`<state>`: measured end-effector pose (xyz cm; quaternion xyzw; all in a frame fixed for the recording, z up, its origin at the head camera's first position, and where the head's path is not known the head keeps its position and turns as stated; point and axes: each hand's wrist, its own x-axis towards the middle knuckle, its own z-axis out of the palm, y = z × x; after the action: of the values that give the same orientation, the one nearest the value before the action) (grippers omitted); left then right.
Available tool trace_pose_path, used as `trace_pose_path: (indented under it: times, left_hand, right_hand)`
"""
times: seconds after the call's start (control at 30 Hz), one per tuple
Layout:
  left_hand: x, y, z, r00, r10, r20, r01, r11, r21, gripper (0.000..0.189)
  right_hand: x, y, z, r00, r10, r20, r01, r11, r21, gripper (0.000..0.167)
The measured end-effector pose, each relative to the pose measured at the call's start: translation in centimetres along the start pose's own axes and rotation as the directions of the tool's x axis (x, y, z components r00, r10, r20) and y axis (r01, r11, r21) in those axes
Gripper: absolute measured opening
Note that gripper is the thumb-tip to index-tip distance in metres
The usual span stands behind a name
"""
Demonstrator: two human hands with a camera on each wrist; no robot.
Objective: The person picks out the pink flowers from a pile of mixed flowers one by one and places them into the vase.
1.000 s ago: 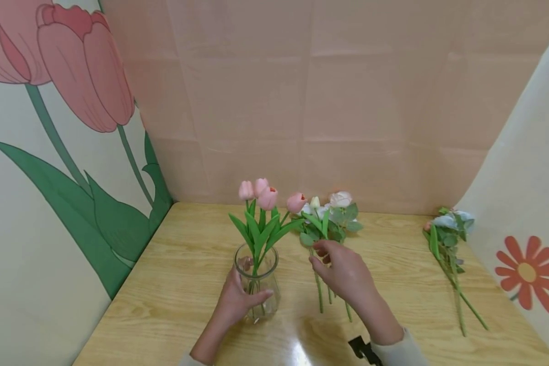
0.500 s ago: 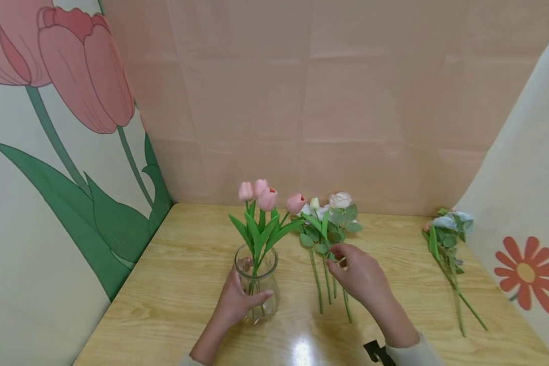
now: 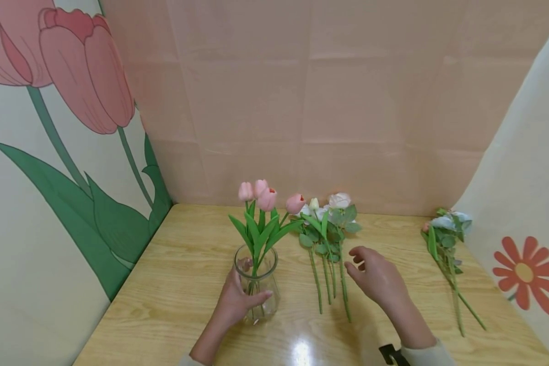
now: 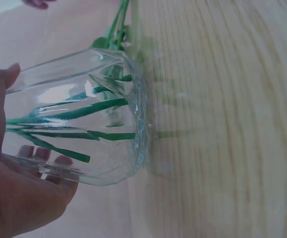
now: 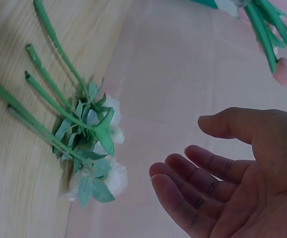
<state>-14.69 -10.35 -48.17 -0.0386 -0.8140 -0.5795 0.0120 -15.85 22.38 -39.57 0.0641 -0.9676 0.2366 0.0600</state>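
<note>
My left hand (image 3: pixel 236 301) grips the clear glass vase (image 3: pixel 272 304), which stands upright on the table. Several pink tulips (image 3: pixel 267 199) with green leaves rise from it. In the left wrist view, fingers and thumb wrap the glass (image 4: pixel 108 163), and cut green stems (image 4: pixel 98 105) show through it, spread apart near the base. My right hand (image 3: pixel 378 278) hovers just right of a bunch of white flowers (image 3: pixel 339 200) lying on the table. In the right wrist view that hand (image 5: pixel 232 188) holds nothing, its fingers loosely bent and the thumb apart.
Flowers with pale blue petals (image 3: pixel 445 222) and long stems lie at the table's right side. A pinkish sheet (image 3: pixel 311 101) hangs along the back edge. Printed flower panels, one with large tulips (image 3: pixel 87 76), flank the wooden table (image 3: pixel 174 284).
My right hand has moved rightward and slightly nearer, away from the white flowers' stems, now uncovered. The left hand and the vase have stayed in place.
</note>
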Motion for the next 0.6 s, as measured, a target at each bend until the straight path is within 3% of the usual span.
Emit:
trace_pose_path:
  times: [0.6]
  left_hand:
    - [0.0,-0.2,0.1,1.0,-0.004,-0.008,0.004,1.0,0.019,0.11]
  right_hand:
    - [0.0,5.3,-1.1,0.995,0.09,0.04,-0.088,0.995,-0.046,0.044]
